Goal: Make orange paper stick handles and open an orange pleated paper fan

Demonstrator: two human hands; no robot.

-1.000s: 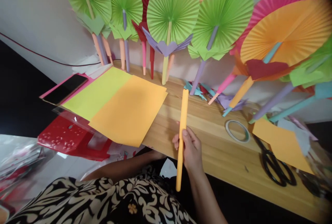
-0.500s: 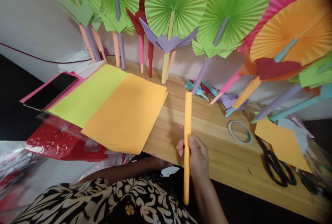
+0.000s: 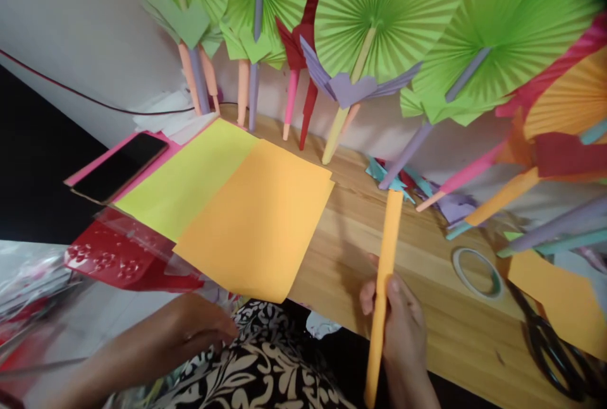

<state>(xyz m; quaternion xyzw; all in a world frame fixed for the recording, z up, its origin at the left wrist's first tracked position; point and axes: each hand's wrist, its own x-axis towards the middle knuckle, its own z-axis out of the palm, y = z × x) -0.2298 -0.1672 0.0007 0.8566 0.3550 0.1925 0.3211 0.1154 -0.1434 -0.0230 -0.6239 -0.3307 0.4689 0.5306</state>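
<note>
My right hand (image 3: pixel 401 327) grips a long orange rolled paper stick (image 3: pixel 385 270) near its middle, holding it upright over the front edge of the wooden table (image 3: pixel 427 320). My left hand (image 3: pixel 199 327) rests low by my patterned lap, below the table edge, fingers loosely curled with nothing seen in it. An orange paper sheet (image 3: pixel 260 225) lies on a yellow-green sheet (image 3: pixel 190 175) left of the stick, overhanging the table.
Green, pink and orange pleated paper fans (image 3: pixel 379 11) on coloured sticks lean against the wall. A tape roll (image 3: pixel 477 272), black scissors (image 3: pixel 554 352) and an orange paper piece (image 3: pixel 564 298) lie to the right. A phone (image 3: pixel 118 165) and a red tray (image 3: pixel 118 257) sit left.
The view has shifted, so everything sits further right. My left hand has come into sight at the lower left. The right hand still holds the stick.
</note>
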